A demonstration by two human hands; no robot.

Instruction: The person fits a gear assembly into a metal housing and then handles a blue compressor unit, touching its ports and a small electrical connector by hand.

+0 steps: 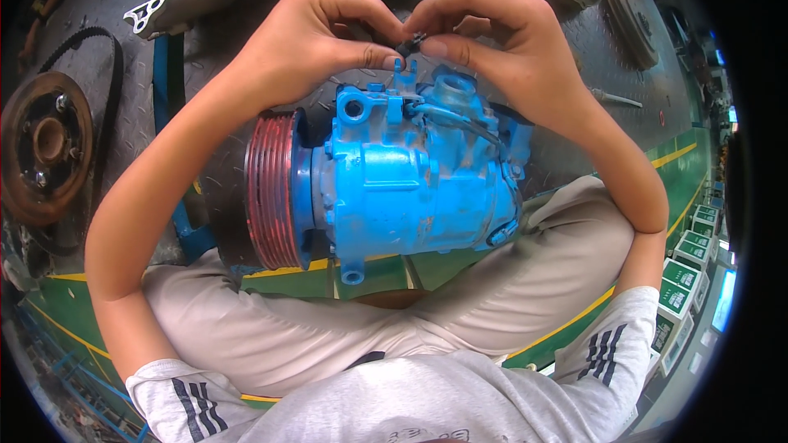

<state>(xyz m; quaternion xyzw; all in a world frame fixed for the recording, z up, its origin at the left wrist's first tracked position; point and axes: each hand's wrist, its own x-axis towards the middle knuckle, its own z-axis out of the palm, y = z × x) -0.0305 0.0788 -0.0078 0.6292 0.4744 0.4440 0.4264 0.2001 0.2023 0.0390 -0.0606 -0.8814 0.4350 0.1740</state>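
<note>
A blue-painted car air-conditioning compressor (398,193) lies on its side in front of me, its red ribbed pulley (277,189) toward the left. Just above its far side, my left hand (316,45) and my right hand (505,37) meet with fingertips close together. Between the thumbs and fingers of both is a small black connector-like piece (413,43); its exact kind is too small to make out. Both hands are closed in a pinch. Right below them stands a small blue bracket (402,74) on the compressor, beside a round port (454,89).
At the left are a rusty pulley wheel (51,143) and a black ribbed belt (115,82). A cast metal part (168,10) lies at the far left. To the far right stand a round metal disc (634,31) and a thin metal rod (616,99). Green-and-white boxes (680,275) line the right.
</note>
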